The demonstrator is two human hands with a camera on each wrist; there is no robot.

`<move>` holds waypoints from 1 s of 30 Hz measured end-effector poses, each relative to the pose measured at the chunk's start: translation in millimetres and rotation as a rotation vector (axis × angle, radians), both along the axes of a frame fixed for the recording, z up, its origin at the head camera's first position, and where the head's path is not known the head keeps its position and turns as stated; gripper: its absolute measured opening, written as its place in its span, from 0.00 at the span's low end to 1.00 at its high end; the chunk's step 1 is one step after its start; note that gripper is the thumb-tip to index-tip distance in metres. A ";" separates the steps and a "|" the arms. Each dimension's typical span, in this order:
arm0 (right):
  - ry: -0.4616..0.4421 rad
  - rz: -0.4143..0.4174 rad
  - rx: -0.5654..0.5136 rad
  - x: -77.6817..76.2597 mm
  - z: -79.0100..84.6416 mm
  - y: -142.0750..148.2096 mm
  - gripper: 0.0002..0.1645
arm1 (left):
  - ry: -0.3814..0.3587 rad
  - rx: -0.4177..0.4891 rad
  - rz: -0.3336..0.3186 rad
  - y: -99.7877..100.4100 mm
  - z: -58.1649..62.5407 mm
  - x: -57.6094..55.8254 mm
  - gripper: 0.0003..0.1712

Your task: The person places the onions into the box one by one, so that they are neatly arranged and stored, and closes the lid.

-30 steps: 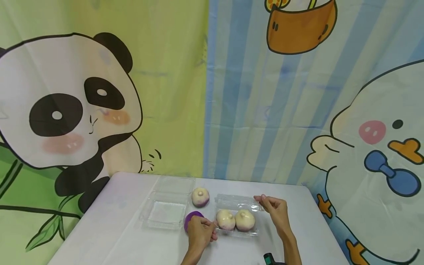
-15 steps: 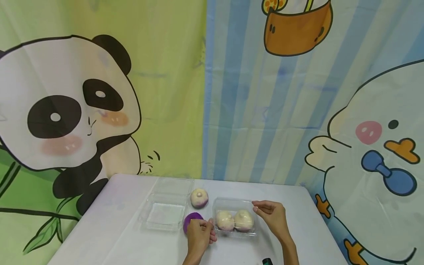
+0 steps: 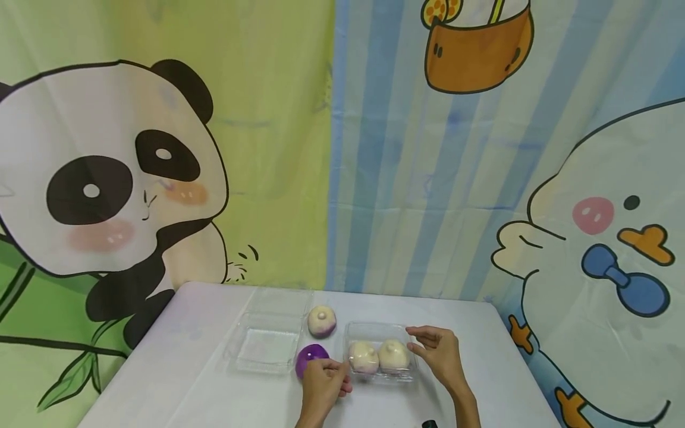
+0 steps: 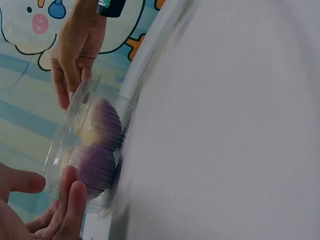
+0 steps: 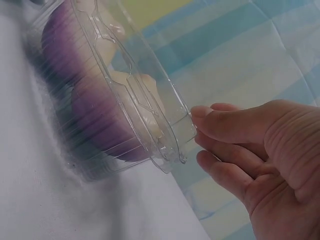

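A clear plastic clamshell box (image 3: 380, 374) holds two turnips (image 3: 393, 355), cream on top and purple below, and its lid lies over them. My left hand (image 3: 323, 383) grips the box's near left corner; in the left wrist view its thumb (image 4: 30, 181) meets the lid edge and its fingers lie along the side. At the far right corner, my right hand (image 3: 439, 353) pinches the lid edge between thumb (image 5: 215, 117) and fingers. Whether the lid is fully pressed down cannot be told. Just left of my left hand, a glossy purple round thing (image 3: 310, 356) is partly hidden by it.
Another turnip (image 3: 321, 321) sits behind the purple thing. To the left lies a second clear clamshell box (image 3: 267, 351), lid folded back. A small black object (image 3: 430, 424) shows at the near edge of the white table (image 3: 203, 356). Printed curtains (image 3: 396, 178) hang behind.
The raised lid has come down over the two turnips, my right hand following its edge. My left hand has stayed at the near left corner. The black object has slid lower in view.
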State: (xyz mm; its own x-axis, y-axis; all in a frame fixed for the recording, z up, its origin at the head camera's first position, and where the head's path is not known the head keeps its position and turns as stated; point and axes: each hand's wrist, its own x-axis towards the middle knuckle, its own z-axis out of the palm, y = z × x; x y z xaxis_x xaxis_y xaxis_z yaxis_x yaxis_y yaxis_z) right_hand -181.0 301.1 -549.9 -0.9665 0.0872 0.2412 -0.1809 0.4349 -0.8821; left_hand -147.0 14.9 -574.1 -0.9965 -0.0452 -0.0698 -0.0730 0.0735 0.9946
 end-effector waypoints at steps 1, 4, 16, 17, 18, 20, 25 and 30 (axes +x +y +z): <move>-0.004 -0.002 -0.004 0.3 -0.2 -0.6 0.17 | 0.000 0.015 -0.005 -0.4 0.3 0.9 0.09; -0.012 -0.008 -0.033 2.1 -0.3 -2.3 0.18 | 0.016 0.056 -0.020 -1.7 0.9 3.0 0.08; -0.081 -0.106 0.146 13.7 21.0 5.5 0.09 | 0.019 0.079 -0.038 -3.0 -0.7 1.3 0.04; -0.120 -0.085 0.155 15.5 22.7 7.9 0.10 | 0.014 0.078 -0.039 -2.9 -0.9 1.0 0.04; -0.158 -0.056 0.167 17.5 24.1 10.7 0.12 | 0.010 0.078 -0.039 -2.9 -0.6 0.9 0.04; -0.218 0.024 0.169 20.1 26.4 15.5 0.16 | 0.005 0.080 -0.039 -3.6 0.4 -0.2 0.05; -0.327 0.238 0.161 27.3 27.2 25.9 0.21 | 0.000 0.087 -0.047 -4.7 1.8 -1.5 0.05; -0.430 0.379 0.099 32.4 22.1 29.7 0.23 | -0.003 0.094 -0.050 -5.0 1.9 0.4 0.05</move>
State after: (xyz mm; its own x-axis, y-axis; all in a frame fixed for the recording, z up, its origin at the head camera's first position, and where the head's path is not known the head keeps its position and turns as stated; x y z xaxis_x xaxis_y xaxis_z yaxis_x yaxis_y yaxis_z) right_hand -148.6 330.8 -527.8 -0.9387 -0.2873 -0.1904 0.0253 0.4935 -0.8694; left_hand -146.6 9.9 -572.2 -0.9971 0.0113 -0.0747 -0.0749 -0.0161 0.9971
